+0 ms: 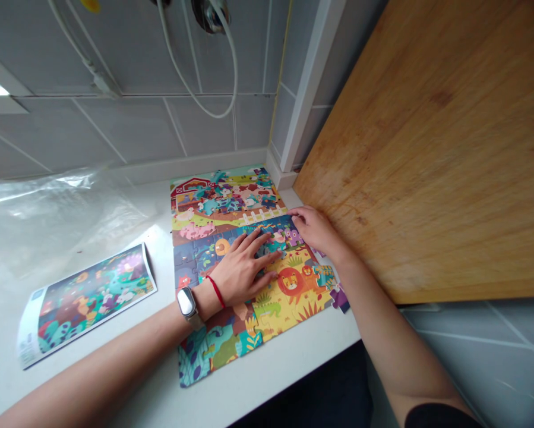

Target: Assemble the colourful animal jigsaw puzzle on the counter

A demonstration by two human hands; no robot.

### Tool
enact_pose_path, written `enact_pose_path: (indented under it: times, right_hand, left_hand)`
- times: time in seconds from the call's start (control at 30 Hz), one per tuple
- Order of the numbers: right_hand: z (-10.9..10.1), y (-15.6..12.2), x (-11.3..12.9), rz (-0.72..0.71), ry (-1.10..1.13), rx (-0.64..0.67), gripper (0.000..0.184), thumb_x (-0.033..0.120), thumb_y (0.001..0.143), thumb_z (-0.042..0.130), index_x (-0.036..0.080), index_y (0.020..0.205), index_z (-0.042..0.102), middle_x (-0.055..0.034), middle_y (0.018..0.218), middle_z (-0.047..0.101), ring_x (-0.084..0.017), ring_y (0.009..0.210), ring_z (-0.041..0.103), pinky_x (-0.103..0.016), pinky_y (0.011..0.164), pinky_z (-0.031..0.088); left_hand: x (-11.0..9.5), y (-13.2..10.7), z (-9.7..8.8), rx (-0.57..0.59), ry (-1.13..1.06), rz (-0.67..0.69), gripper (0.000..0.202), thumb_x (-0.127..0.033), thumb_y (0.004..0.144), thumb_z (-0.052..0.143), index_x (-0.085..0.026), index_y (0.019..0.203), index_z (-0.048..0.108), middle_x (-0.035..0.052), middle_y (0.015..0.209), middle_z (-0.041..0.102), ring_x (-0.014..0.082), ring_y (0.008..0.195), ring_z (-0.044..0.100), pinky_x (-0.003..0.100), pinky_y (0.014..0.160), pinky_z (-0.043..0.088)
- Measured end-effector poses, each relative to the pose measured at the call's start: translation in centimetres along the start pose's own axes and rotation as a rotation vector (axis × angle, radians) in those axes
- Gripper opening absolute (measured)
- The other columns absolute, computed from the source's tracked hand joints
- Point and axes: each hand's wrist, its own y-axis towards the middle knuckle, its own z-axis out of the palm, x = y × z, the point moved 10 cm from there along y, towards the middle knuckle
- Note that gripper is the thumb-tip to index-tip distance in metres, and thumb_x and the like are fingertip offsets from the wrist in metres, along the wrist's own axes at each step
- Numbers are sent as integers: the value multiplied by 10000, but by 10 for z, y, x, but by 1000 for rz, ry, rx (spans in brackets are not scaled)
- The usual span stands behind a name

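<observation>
The left hand point(244, 267) lies palm down over the middle of the puzzle point(267, 321), fingers spread and pointing up and to the right, grasping nothing that shows. Its forearm comes in from the lower left, with a watch point(186, 301) and a red band point(215, 291) at the wrist. The right hand point(315, 229) is at the puzzle's right edge, fingers bent inward, thumb and fingertips near the border of the dark blue part; whether they pinch a piece, I cannot tell. Its forearm slants up from the lower right, where a black sleeve point(440, 416) is cut off by the frame.

The puzzle lies flat on the white counter point(151, 380). The left hand hides part of its centre. Loose pieces point(222, 202) are heaped on the barn scene at the far end, too jumbled to count. More pieces point(339, 297) sit at the right edge beside the lion, partly behind the right forearm.

To the left lie a leaflet point(97, 297), its print too blurred to read, and clear plastic point(48, 220), cut off at the frame. A wooden panel point(449, 148) fills the right, also cut off. Above, a cable point(235, 71) loops before grey tiles point(133, 125).
</observation>
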Motion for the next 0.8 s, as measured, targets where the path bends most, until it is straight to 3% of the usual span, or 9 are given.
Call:
enact_pose_path:
  times: [0.23, 0.37, 0.53, 0.63, 0.8]
  right_hand:
    - [4, -3, 3, -13, -11, 41, 288, 60, 889, 588, 207, 1025, 794, -78, 1068, 714, -205, 958, 697, -335, 959, 548]
    - [7, -8, 11, -70, -42, 99, 337, 4, 821, 587, 226, 982, 783, -63, 1110, 691, -213, 1054, 692, -346, 1021, 537]
    - [11, -13, 21, -154, -50, 178, 548, -41, 807, 555, 232, 1243, 742, -89, 1459, 621, -247, 1375, 579, -426, 1221, 415]
    - [15, -14, 22, -159, -56, 228, 617, -58, 808, 532, 225, 1325, 714, -103, 1463, 642, -251, 1381, 583, -462, 1231, 413]
    - [14, -12, 21, -142, -43, 223, 611, -66, 796, 547, 205, 1313, 726, -118, 1436, 666, -260, 1356, 606, -474, 1218, 434]
  left_hand:
    - [0, 0, -3, -21, -48, 5, 431, -438, 1026, 590, -313, 1435, 646, 131, 1603, 475, 393, 1495, 421, 664, 1207, 364]
    - [1, -1, -2, -27, -34, 10, 426, -443, 1030, 585, -329, 1435, 645, 119, 1604, 480, 392, 1504, 411, 663, 1206, 365]
    - [-1, -2, 1, 3, -7, 20, 469, -475, 1025, 581, -328, 1469, 616, 119, 1631, 450, 414, 1526, 373, 671, 1214, 342]
    - [-1, -2, 5, 37, 10, 25, 528, -491, 1018, 585, -331, 1521, 559, 115, 1674, 391, 427, 1554, 322, 682, 1224, 313]
    - [0, -1, 12, 74, 35, 19, 590, -599, 1030, 505, -327, 1553, 518, 120, 1703, 340, 439, 1577, 263, 690, 1228, 282]
